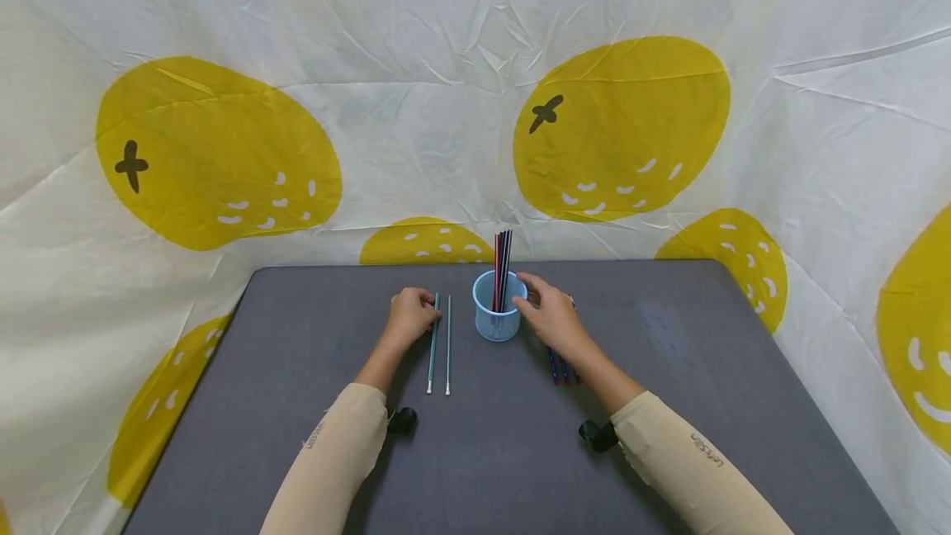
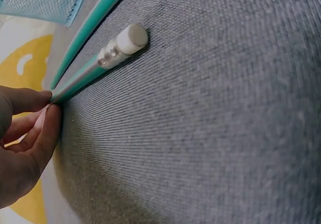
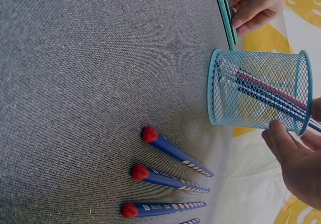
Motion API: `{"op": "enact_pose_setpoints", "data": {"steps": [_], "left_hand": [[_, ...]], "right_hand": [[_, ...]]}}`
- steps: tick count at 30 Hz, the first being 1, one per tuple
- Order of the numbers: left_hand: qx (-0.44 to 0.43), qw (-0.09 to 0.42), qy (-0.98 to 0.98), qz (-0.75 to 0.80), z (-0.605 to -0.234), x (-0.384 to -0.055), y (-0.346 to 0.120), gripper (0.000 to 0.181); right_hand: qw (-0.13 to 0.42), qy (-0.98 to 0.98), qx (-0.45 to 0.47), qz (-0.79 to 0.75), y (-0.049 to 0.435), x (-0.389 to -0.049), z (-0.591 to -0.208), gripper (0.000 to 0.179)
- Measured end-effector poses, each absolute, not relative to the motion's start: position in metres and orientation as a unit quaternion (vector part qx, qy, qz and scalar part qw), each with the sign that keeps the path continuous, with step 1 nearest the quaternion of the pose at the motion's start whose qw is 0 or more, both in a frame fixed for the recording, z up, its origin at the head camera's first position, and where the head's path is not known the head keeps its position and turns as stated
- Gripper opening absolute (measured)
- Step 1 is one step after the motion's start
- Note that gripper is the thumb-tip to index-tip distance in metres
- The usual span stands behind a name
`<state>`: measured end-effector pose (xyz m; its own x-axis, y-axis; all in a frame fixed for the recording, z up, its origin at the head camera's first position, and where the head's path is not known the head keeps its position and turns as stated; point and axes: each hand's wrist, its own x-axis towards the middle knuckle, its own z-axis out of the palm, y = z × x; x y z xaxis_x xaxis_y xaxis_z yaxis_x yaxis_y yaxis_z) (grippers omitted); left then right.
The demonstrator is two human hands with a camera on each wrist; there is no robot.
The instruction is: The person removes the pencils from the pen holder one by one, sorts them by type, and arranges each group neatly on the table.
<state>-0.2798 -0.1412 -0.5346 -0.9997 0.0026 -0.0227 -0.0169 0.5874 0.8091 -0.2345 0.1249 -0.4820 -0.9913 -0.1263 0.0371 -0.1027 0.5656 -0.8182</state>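
Note:
My left hand [image 1: 412, 316] pinches the upper part of a green pencil [image 2: 83, 78] between thumb and fingers. Its white eraser end points toward me, low against the grey table. A second green pencil [image 1: 449, 345] lies just to its right, roughly parallel. Between my hands stands a light blue mesh pen holder [image 1: 496, 326], upright, with several dark and reddish pencils [image 1: 502, 271] leaning inside. My right hand [image 1: 553, 316] holds the holder's right side at the rim, thumb and fingers spread around the edge.
Several blue pencils with red ends [image 3: 170, 151] lie side by side under my right forearm, partly hidden in the head view. The grey table [image 1: 223, 403] ends at a white cloth [image 1: 416, 147] with yellow fruit prints behind it.

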Motion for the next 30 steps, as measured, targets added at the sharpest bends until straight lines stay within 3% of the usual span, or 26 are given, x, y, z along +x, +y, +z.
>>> {"op": "enact_pose_setpoints", "data": {"steps": [30], "left_hand": [[-0.025, 0.023, 0.894, 0.446, -0.5364, -0.2780, -0.1382, 0.025]], "right_hand": [[0.013, 0.886, -0.065, -0.460, 0.1252, -0.2340, -0.4826, 0.050]]}}
